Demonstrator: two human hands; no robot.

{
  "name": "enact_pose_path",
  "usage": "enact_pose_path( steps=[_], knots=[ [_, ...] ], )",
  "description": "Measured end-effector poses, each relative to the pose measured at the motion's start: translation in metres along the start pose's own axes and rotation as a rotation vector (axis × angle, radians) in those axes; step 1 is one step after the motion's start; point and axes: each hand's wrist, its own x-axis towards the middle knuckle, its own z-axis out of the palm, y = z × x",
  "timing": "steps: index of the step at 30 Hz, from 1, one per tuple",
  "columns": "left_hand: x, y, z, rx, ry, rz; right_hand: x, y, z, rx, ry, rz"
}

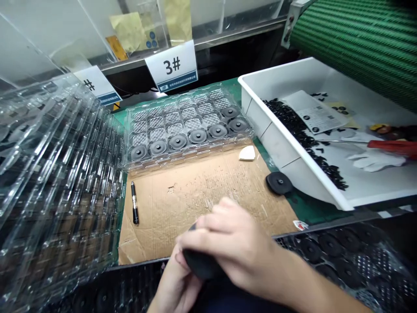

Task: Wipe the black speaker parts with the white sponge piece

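- Stack of clear moulded plastic trays (pixel 55 174) along the left side of the view, nested and tilted, with glossy ridged pockets.
- White plastic bin (pixel 270 143) at the right, shallow and smooth-walled, holding a heap of small black pieces (pixel 302 130), a printed sheet (pixel 316 114), white cloth gloves (pixel 374 161) and a red-handled screwdriver (pixel 391 148).
- Scuffed brown cardboard sheet (pixel 202 208) lying on a green mat (pixel 312 204), directly beyond the hands.
- Clear blister tray (pixel 156 161) at the far edge of the cardboard: seven matt black discs (pixel 197 136) with raised grey centres along its near row and right end, other pockets bare with diamond-textured floors.
- Right hand (pixel 231 243) clenched from above, left hand (pixel 176 278) cupped beneath, both grasping the same object over the near edge of the cardboard.
- Held black disc (pixel 200 263), matt and rounded, mostly hidden between the hands.
- Loose black disc (pixel 279 183) lying flat at the cardboard's right edge, just beside the bin.
- Black-and-silver pen (pixel 134 203) on the cardboard's left side.
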Motion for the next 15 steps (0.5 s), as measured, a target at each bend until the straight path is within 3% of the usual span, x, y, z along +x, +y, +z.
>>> enact_pose_path(
  steps=[2,3,5,7,11,12,15],
  knots=[
    [0.0016,-0.0012,-0.0012,0.124,0.046,0.026,0.0021,-0.0014,0.0039,-0.084,-0.019,0.144],
    [0.0024,-0.0014,-0.002,0.217,0.097,0.032,0.0023,-0.0015,0.0061,-0.111,-0.01,0.144],
    [0.0037,-0.0013,-0.0032,0.381,0.172,0.033,0.0024,-0.0011,0.0088,-0.061,0.025,0.005],
    [0.0038,-0.0007,-0.0033,0.413,0.168,0.049,0.0025,-0.0001,0.0075,0.06,-0.001,-0.088],
    [0.0013,-0.0012,0.0007,0.296,0.071,0.1,0.0021,-0.0033,0.0027,-0.033,0.024,0.194],
    [0.0006,-0.0025,0.0018,0.288,0.068,0.097,0.0025,-0.0055,0.0037,-0.078,0.051,0.191],
    [0.0001,-0.0069,0.004,0.295,0.089,0.099,0.0059,-0.0067,0.01,-0.03,0.082,-0.045]
  ],
)
